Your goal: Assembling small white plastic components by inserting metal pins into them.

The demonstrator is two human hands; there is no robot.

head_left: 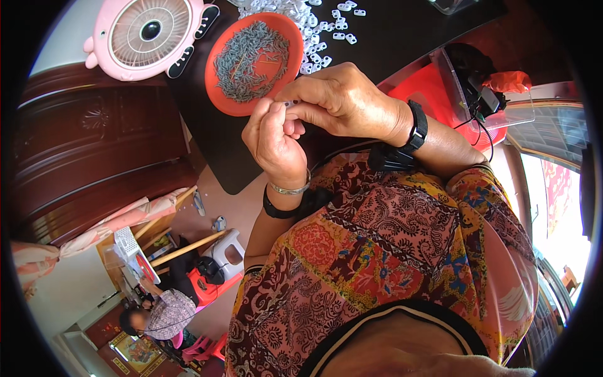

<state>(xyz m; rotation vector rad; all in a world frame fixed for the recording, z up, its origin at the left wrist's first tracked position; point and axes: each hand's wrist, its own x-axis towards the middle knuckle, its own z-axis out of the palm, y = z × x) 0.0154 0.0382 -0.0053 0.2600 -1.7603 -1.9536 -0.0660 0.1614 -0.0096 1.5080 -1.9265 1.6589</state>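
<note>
My two hands meet over the table's near edge, fingertips touching. Between them a small white plastic piece (289, 104) with dark holes barely shows. My right hand (347, 100) pinches it between thumb and forefinger. Also closed in a pinch, my left hand (274, 141) presses against the same spot; whatever its fingertips hold is hidden. Just beyond them sits a round orange-red plate (214, 93) with a heap of small grey screw-like pieces (248, 60). Loose white plastic pieces (317, 47), like the one in my fingers, lie scattered to the right of the plate.
A pink fan (151, 30) stands left of the plate on the dark table (220, 147). At right, a clear plastic box (515, 113) holds dark items and cables beside a red stool-like object (433, 94). Another person (166, 314) sits far off at lower left.
</note>
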